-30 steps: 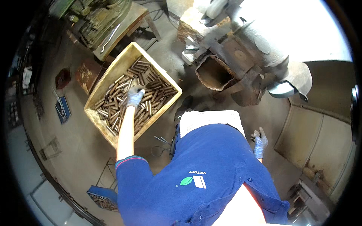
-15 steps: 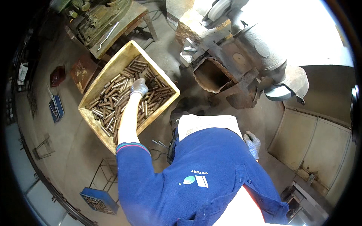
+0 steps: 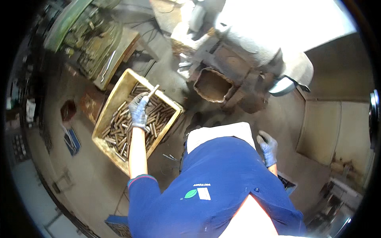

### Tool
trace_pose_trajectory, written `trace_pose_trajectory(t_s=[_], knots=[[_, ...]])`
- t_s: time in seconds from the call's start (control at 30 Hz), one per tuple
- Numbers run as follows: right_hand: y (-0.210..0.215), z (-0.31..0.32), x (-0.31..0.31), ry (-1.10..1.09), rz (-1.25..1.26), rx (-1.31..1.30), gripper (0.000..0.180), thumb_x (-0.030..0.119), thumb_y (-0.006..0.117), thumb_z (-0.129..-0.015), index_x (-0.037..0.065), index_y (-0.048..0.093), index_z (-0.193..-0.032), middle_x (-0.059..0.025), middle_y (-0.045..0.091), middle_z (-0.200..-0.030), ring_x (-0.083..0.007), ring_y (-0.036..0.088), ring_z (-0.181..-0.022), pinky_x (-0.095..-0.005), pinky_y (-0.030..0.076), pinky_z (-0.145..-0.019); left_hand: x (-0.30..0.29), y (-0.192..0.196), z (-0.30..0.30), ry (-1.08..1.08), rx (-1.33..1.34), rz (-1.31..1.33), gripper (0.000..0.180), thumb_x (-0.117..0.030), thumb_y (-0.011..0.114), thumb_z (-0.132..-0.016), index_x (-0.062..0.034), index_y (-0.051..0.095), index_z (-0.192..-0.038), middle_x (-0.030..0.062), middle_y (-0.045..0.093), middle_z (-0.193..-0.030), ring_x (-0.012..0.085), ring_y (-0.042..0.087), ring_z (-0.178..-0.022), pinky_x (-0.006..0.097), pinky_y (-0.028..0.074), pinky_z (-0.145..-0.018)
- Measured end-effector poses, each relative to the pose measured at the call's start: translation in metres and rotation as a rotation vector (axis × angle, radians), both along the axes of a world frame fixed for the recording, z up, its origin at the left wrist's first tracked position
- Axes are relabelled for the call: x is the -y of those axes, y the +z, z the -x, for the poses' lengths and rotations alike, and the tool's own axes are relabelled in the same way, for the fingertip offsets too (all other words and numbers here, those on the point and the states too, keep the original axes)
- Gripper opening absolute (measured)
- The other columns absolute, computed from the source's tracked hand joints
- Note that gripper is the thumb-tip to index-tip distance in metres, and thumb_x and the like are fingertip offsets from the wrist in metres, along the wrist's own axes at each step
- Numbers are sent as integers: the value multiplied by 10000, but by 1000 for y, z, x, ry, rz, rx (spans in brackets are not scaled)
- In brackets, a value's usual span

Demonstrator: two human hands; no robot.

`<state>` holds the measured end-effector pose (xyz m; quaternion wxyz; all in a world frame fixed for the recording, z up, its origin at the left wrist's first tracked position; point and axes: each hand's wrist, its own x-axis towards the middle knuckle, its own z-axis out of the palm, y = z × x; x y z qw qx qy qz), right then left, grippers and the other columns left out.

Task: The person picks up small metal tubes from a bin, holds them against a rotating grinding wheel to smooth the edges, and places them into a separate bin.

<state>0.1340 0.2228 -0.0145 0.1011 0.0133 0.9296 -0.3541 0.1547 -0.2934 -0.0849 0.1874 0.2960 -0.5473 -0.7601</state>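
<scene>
My left hand [image 3: 138,112], in a grey-blue glove, is closed on a short metal rod [image 3: 153,92] and holds it above the bin. The rod is a plain cylinder, tilted, its free end pointing up and to the right. Below it stands a yellowed plastic bin [image 3: 110,108], holding a loose heap of similar metal rods [image 3: 120,127], some shiny and some brown. My right hand [image 3: 268,149], gloved too, hangs by my right side. Its fingers are partly spread, with nothing seen in them.
Ahead stands a grinder-like machine [image 3: 248,43] with a rusty, open-topped metal box [image 3: 214,85]. A green machine on a worktable [image 3: 123,47] is at the far left. A blue tray [image 3: 72,141] lies on the left floor. Metal panels [image 3: 320,129] stand at right.
My left hand has come up out of the heap and now holds a metal rod above the bin. My right hand shows more fully. The whole view has shifted.
</scene>
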Motion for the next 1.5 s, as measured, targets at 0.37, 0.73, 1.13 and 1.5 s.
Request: trace_pose_trajectory(t_s=[0.37,0.73,1.13,1.5], knots=[[78,70,76,228,502,-400,382,227,769,-692,-12,651,-966,-124,520,-1016,-246,548,-964,-336,449,-861,-218,120,125,-1030,-124,-105,252,-142,701,-774,27,649,-954,32,637,-783,69,554,-648,194,451,-588],[41,59,35,-136,623,-604,289,128,750,-727,-14,669,-965,-93,552,-1017,-194,553,-931,-294,456,-820,-287,88,163,-1143,82,-392,193,-123,660,-827,12,642,-964,25,649,-799,41,545,-634,147,419,-565],[14,76,15,-304,611,-618,214,72,718,-754,16,681,-957,-41,554,-955,-126,541,-848,-227,454,-707,-329,89,174,-1047,-71,92,149,-67,632,-846,36,642,-954,58,667,-799,93,609,-706,227,496,-662],[-33,89,-10,-420,520,-552,256,111,722,-760,-17,669,-974,-129,636,-1045,-183,608,-950,-283,490,-806,-368,10,184,-917,-14,-239,99,-49,607,-851,22,632,-916,99,665,-827,170,644,-713,273,530,-687]])
